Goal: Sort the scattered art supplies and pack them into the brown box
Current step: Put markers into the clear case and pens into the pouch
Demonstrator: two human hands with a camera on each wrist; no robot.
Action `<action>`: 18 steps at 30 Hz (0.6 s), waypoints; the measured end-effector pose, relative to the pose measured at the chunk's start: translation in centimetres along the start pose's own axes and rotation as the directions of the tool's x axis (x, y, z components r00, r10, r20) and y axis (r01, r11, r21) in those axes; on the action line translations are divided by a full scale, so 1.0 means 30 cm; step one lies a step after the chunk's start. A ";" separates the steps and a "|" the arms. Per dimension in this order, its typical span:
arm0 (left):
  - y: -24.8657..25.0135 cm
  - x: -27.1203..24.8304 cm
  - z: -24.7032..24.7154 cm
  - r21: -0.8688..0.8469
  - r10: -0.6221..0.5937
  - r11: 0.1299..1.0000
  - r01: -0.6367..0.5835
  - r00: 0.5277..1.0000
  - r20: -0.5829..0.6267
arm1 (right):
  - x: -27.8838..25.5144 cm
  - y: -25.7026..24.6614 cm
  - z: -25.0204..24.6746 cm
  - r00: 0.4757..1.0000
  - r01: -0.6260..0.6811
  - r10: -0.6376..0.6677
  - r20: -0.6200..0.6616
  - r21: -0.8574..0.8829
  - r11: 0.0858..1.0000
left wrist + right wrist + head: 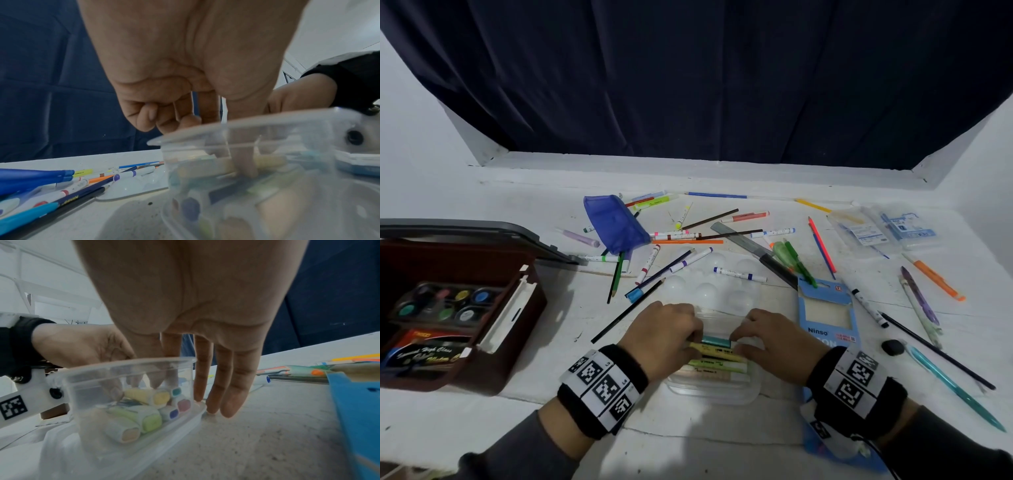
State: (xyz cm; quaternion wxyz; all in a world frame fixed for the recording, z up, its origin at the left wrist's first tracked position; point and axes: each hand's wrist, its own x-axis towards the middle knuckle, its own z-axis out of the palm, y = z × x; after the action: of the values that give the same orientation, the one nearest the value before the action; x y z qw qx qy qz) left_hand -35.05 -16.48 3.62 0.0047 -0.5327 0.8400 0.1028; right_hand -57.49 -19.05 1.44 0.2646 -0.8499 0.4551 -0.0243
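A clear plastic container [715,394] [127,365] sits on the white table in front of me and holds several pastel highlighters. A yellow highlighter [714,348] [148,395] lies tilted on top of them. My left hand [664,332] [205,105] reaches in and pinches its left end. My right hand [763,337] [164,366] pinches its right end with thumb and index finger, while the other three fingers stand straight on the table outside the container. The brown box [517,329] stands open at the left with a paint set [445,303] inside.
Markers, pencils, a blue mesh pouch [613,222] and a steel ruler [750,246] lie scattered behind the container. A white palette [715,284] lies just beyond my hands. A blue crayon box [827,315] lies to the right, with more pens past it.
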 end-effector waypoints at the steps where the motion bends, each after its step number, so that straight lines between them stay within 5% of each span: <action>1: -0.001 0.001 -0.001 0.002 -0.001 1.000 0.001 1.000 -0.006 | -0.001 -0.001 0.001 1.000 0.003 -0.003 -0.004 -0.003 1.000; 18: -0.012 -0.004 0.030 -0.103 -0.023 0.995 0.017 0.998 -0.054 | 0.006 0.019 0.021 0.999 0.024 -0.026 -0.041 -0.030 0.999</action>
State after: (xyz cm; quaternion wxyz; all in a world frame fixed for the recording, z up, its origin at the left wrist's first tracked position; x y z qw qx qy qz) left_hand -34.76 -16.35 2.69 -0.0447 -0.5433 0.8281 0.1308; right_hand -57.66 -19.18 0.60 0.2422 -0.8586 0.4501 -0.0383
